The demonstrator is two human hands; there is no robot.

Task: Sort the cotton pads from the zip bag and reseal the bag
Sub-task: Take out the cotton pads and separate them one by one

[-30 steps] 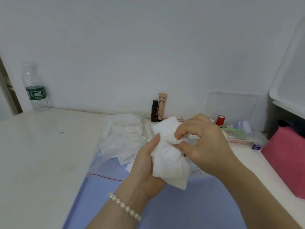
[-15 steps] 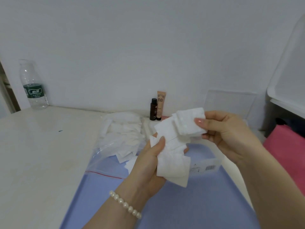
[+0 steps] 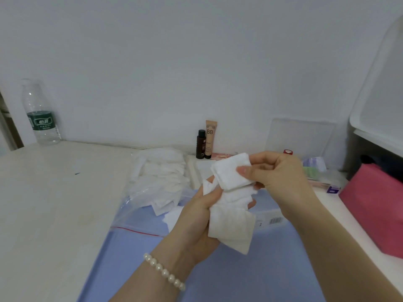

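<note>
Cotton pads: white, soft, roughly square, thin, with faint ribbing on the lowest one. A bunch (image 3: pixel 231 223) sits in the left hand (image 3: pixel 196 216), whose thumb presses across the front and whose fingers (image 3: pixel 251 204) curl behind; the count in the bunch cannot be told, as the pads overlap. 1 small stack (image 3: pixel 231 173) is pinched in the right hand (image 3: pixel 281 177), thumb flat on its face, fingers curled behind, held just above the bunch and touching it. Both lots are held above the desk (image 3: pixel 54 203).

Zip bag (image 3: pixel 157 184): 1, clear plastic, lying flat on the desk beyond the left hand, red zip line along its near edge, mouth toward the person. Contents: many more white pads, heaped and not countable; a few lie at the mouth.

Blue mat (image 3: pixel 239 275): 1, under the hands and under the bag's near edge.

Against the wall: 1 clear water bottle (image 3: pixel 41 114) with a green label, far left; 1 small dark bottle (image 3: pixel 201 144); 1 beige tube (image 3: pixel 210 138) marked BB, just beside it.

Right side: 1 pink box (image 3: pixel 375 205); 1 white bin (image 3: pixel 381 105) above it; small packets (image 3: pixel 314 168) behind the right hand, too blurred to itemise.
</note>
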